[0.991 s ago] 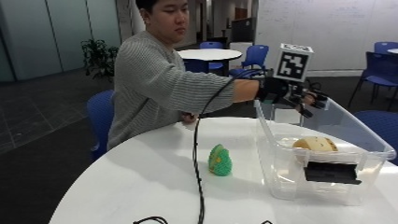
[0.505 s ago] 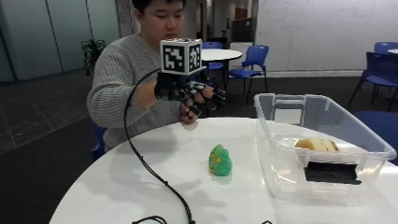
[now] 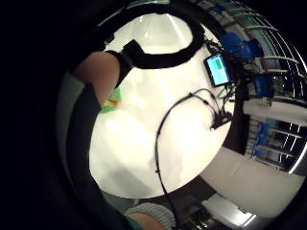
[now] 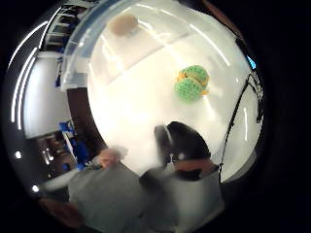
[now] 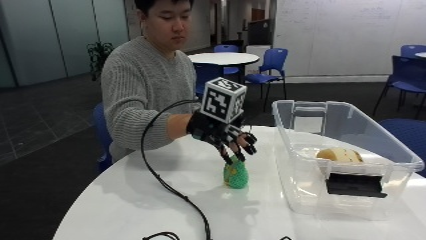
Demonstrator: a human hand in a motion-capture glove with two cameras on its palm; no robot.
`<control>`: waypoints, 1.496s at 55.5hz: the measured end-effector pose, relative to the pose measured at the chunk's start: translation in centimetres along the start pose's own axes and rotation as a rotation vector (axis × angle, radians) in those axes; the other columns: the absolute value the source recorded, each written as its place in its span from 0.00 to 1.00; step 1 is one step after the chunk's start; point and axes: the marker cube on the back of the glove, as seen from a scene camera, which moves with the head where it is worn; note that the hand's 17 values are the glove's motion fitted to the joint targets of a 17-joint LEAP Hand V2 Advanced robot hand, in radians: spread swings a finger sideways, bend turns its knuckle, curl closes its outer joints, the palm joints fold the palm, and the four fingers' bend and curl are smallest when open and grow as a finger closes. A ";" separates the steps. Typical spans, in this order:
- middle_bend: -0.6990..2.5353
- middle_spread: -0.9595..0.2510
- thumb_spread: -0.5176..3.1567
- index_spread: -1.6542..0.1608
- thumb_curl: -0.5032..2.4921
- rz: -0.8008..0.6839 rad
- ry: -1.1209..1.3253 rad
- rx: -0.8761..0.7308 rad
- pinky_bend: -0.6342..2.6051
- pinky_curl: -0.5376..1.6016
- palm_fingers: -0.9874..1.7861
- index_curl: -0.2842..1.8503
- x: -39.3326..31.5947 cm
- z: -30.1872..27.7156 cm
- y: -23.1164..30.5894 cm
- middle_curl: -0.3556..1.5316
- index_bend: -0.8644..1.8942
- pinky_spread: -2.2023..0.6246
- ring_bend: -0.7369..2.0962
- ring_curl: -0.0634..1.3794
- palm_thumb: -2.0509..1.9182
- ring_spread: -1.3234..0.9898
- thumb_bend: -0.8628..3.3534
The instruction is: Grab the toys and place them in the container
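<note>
- right hand (image 5: 223, 136) hovering just above green toy (image 5: 235, 174) on the desk (image 5: 133, 210), grip spread, holding nothing
- yellow toy (image 5: 339, 155) sitting in container (image 5: 293, 120)
- risk: fingertips tipping the upright toy over while closing

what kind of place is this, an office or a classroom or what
Probably an office common area or campus study space: round white tables with blue chairs, a large whiteboard wall, and glass partitions behind the person.
</note>
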 end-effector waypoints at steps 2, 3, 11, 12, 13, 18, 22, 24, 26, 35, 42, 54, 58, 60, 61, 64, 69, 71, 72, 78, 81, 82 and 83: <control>0.28 0.65 0.52 0.72 0.27 0.030 0.008 -0.018 0.53 0.40 0.36 0.23 -1.7 0.8 -2.7 0.36 0.35 0.78 0.52 0.31 0.55 0.47 0.21; 0.29 0.64 0.52 0.72 0.27 0.033 0.017 -0.029 0.53 0.40 0.36 0.23 -2.2 1.4 -3.4 0.36 0.36 0.78 0.52 0.31 0.55 0.47 0.21; 0.30 0.62 0.52 0.72 0.27 0.046 0.069 -0.098 0.53 0.41 0.38 0.23 -2.9 4.9 -5.1 0.38 0.36 0.77 0.54 0.32 0.57 0.45 0.21; 0.30 0.62 0.52 0.71 0.27 0.047 0.076 -0.106 0.53 0.41 0.38 0.23 -2.9 5.3 -5.3 0.38 0.36 0.76 0.55 0.33 0.57 0.44 0.21; 0.31 0.61 0.52 0.71 0.27 0.049 0.083 -0.114 0.53 0.40 0.39 0.23 -2.9 5.6 -5.4 0.38 0.36 0.76 0.55 0.33 0.57 0.44 0.21; 0.33 0.59 0.52 0.71 0.28 0.059 0.106 -0.135 0.53 0.40 0.41 0.22 -2.7 6.7 -5.8 0.40 0.35 0.75 0.58 0.34 0.58 0.43 0.21; 0.35 0.58 0.52 0.71 0.28 0.057 0.101 -0.127 0.52 0.40 0.44 0.22 -2.7 6.8 -6.0 0.41 0.35 0.74 0.60 0.34 0.59 0.41 0.21; 0.35 0.58 0.52 0.71 0.28 0.053 0.105 -0.118 0.52 0.40 0.46 0.22 -2.7 6.7 -6.1 0.41 0.36 0.73 0.62 0.35 0.59 0.40 0.21; 0.36 0.58 0.52 0.71 0.28 0.047 0.113 -0.108 0.51 0.39 0.48 0.22 -2.8 6.6 -6.1 0.42 0.37 0.72 0.63 0.36 0.60 0.39 0.21; 0.37 0.58 0.52 0.71 0.28 0.027 0.105 -0.032 0.49 0.39 0.53 0.24 -2.8 2.5 -5.9 0.43 0.38 0.70 0.66 0.37 0.61 0.38 0.21; 0.37 0.57 0.53 0.71 0.28 -0.081 0.112 0.094 0.48 0.39 0.54 0.25 -1.8 -6.7 -5.8 0.44 0.38 0.69 0.66 0.38 0.61 0.37 0.21; 0.37 0.57 0.53 0.71 0.28 -0.139 0.073 0.176 0.48 0.39 0.54 0.27 -4.2 -17.5 -6.4 0.45 0.38 0.69 0.66 0.37 0.62 0.37 0.21; 0.36 0.57 0.53 0.71 0.29 -0.177 0.001 0.137 0.47 0.40 0.54 0.27 -5.7 -18.5 -7.4 0.45 0.38 0.69 0.66 0.37 0.62 0.37 0.21; 0.36 0.57 0.53 0.71 0.29 -0.163 -0.030 0.119 0.47 0.40 0.54 0.27 -6.6 -18.7 -8.1 0.45 0.38 0.69 0.66 0.36 0.62 0.37 0.21; 0.36 0.57 0.53 0.71 0.29 -0.167 -0.025 0.114 0.47 0.40 0.54 0.27 -6.8 -18.6 -8.5 0.45 0.38 0.69 0.66 0.36 0.62 0.37 0.21; 0.36 0.57 0.53 0.71 0.29 -0.214 0.082 0.120 0.47 0.40 0.55 0.28 -7.0 -18.0 -10.3 0.45 0.38 0.69 0.66 0.36 0.62 0.37 0.21; 0.36 0.57 0.53 0.71 0.29 -0.202 0.179 0.137 0.47 0.40 0.54 0.28 -9.2 -17.1 -13.7 0.45 0.37 0.69 0.66 0.36 0.62 0.37 0.20; 0.36 0.57 0.53 0.71 0.29 -0.194 0.169 0.134 0.47 0.40 0.54 0.28 -10.9 -16.8 -14.9 0.46 0.37 0.69 0.66 0.36 0.62 0.37 0.20; 0.36 0.56 0.53 0.71 0.29 -0.196 0.180 0.131 0.47 0.40 0.54 0.28 -11.6 -16.5 -15.4 0.46 0.37 0.69 0.66 0.36 0.62 0.37 0.20; 0.36 0.56 0.53 0.70 0.29 -0.216 0.078 0.086 0.47 0.40 0.53 0.28 -18.5 -15.7 -18.2 0.46 0.37 0.69 0.66 0.36 0.62 0.37 0.20; 0.36 0.56 0.53 0.70 0.29 -0.205 0.061 0.077 0.47 0.40 0.53 0.28 -20.1 -15.5 -19.1 0.46 0.37 0.69 0.66 0.36 0.62 0.37 0.20; 0.36 0.56 0.53 0.70 0.28 -0.226 0.061 0.075 0.46 0.40 0.53 0.28 -20.4 -15.4 -19.2 0.46 0.37 0.69 0.66 0.36 0.62 0.37 0.20; 0.36 0.56 0.53 0.71 0.28 -0.257 0.059 0.072 0.47 0.40 0.53 0.28 -20.7 -15.3 -19.3 0.46 0.37 0.69 0.66 0.36 0.62 0.37 0.20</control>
